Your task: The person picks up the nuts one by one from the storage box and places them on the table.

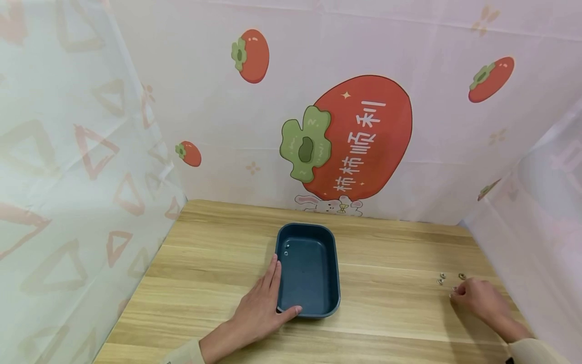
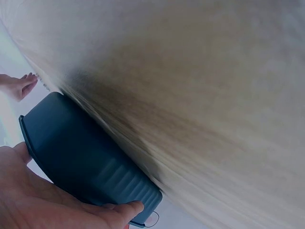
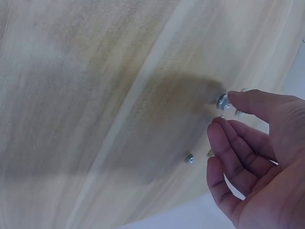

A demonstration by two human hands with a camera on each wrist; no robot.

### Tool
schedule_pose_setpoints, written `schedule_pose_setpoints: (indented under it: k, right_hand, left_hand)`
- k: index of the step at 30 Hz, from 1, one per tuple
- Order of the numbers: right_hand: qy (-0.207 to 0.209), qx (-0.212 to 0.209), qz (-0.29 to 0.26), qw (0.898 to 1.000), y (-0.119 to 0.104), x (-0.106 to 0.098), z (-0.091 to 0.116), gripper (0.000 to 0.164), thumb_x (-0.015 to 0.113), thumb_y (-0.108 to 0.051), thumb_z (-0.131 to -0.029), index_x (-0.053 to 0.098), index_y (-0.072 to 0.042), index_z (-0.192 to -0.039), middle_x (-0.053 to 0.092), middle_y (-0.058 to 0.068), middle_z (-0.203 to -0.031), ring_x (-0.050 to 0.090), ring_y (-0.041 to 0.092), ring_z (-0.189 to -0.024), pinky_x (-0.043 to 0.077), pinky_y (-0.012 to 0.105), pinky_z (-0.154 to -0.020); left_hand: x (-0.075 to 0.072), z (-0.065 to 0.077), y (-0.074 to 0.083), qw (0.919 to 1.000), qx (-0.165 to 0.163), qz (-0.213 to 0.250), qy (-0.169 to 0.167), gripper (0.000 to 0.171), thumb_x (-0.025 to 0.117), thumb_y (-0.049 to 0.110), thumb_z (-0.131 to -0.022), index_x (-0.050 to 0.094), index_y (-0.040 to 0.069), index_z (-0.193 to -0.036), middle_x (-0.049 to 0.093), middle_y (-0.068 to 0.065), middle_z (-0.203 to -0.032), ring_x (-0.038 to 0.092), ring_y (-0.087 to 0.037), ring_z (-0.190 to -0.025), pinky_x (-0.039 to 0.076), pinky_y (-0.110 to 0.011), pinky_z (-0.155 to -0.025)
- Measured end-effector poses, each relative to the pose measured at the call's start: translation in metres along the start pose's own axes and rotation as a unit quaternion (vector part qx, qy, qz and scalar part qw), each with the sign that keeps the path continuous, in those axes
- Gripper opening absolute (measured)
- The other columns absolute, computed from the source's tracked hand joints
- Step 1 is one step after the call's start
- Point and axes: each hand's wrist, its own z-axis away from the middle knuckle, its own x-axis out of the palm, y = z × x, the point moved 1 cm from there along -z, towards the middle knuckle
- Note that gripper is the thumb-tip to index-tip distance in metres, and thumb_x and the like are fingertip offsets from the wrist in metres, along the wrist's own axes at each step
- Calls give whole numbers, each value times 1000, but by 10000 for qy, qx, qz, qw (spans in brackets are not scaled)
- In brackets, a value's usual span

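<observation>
My left hand (image 1: pixel 259 308) rests at the left side of a dark blue rectangular tray (image 1: pixel 337 273). Its straight fingers lie along the outer wall, and the thumb reaches over the front rim. Two small metal nuts lie inside the tray at its left; one nut (image 1: pixel 286 254) is just in front of the other. At the right of the table, my right hand (image 1: pixel 484 302) is low among several loose nuts (image 1: pixel 440 281). In the right wrist view, a silver nut (image 3: pixel 223 101) is right at the thumb tip, while thumb and fingers stand apart. Another nut (image 3: pixel 189 158) lies beside the fingertips.
The wood-grain table (image 1: pixel 386 253) carries the tray near its middle. Pale printed cloth (image 1: pixel 218 116) hangs behind it and along both sides, with red persimmon pictures on the back cloth. The right sleeve (image 1: pixel 536 351) is close to the table's right edge.
</observation>
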Motion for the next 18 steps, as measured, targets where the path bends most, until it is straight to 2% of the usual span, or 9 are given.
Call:
schedule_pose_setpoints:
  k: [2,3,5,6,11,12,13,15,18]
  right_hand:
    - [45,52,-28,10000,-2,-2,1,45,73,-20,-89,44,-19,-55,44,-5,-54,32,11,-52,24,26,-49]
    - [71,51,-13,10000,-4,-3,1,45,73,-20,-89,43,-20,-55,35,-8,-53,30,10,-52,23,26,-49]
    - [124,-22,40,9999,-8,-7,1,39,74,-21,-89,52,-18,-57,42,-6,-55,33,11,-54,24,27,-49]
    - [136,-26,84,9999,-10,-9,0,38,73,-21,-88,52,-18,-57,42,-7,-55,32,11,-54,24,27,-49]
    - [276,-167,154,9994,-24,-17,-3,45,71,-21,-91,38,-21,-59,31,-9,-56,24,10,-55,19,25,-49]
    - [288,-147,154,9994,-27,-19,-4,49,71,-22,-92,34,-22,-60,24,-9,-57,22,10,-55,17,25,-50]
    - [307,-178,134,9993,-30,-20,-4,46,72,-22,-93,39,-21,-60,31,-9,-57,25,10,-54,19,25,-49]
    - [357,-297,149,9988,-36,-25,-7,34,74,-22,-94,58,-13,-65,53,-3,-59,42,12,-53,27,26,-45]
    - [365,-430,170,9983,-47,-33,-12,21,78,-22,-93,78,-1,-90,76,15,-83,66,24,-62,43,33,-46]
  left_hand:
    - [0,0,0,10000,3,-9,-18,114,63,71,-95,10,3,-170,-3,-9,-179,31,-38,-157,41,-59,-117]
    - [0,0,0,10000,1,-13,-26,114,62,72,-95,10,4,-170,-3,-9,-179,32,-38,-157,41,-59,-117]
    - [0,0,0,10000,-7,-5,-34,114,62,72,-95,10,4,-170,-3,-9,-179,32,-38,-157,41,-59,-117]
    - [0,0,1,10000,-11,-2,-34,114,63,72,-95,10,4,-170,-3,-9,-179,32,-38,-157,41,-59,-117]
    - [-1,-1,1,10000,-15,-2,-52,114,63,71,-95,10,4,-170,-2,-9,-179,30,-37,-158,41,-59,-117]
    - [-1,-1,1,10000,-14,-7,-55,114,63,71,-95,10,4,-170,-2,-10,-179,30,-37,-158,41,-59,-117]
    - [-1,-1,1,10000,-13,-10,-55,114,63,71,-95,10,4,-170,-2,-10,-179,30,-37,-158,41,-59,-117]
    - [-1,-1,1,10000,-6,-23,-52,114,63,71,-95,10,4,-170,-1,-10,-179,30,-37,-158,41,-59,-117]
    - [0,-1,1,10000,-7,-32,-47,114,63,71,-95,10,4,-170,-1,-10,-179,30,-37,-158,41,-59,-117]
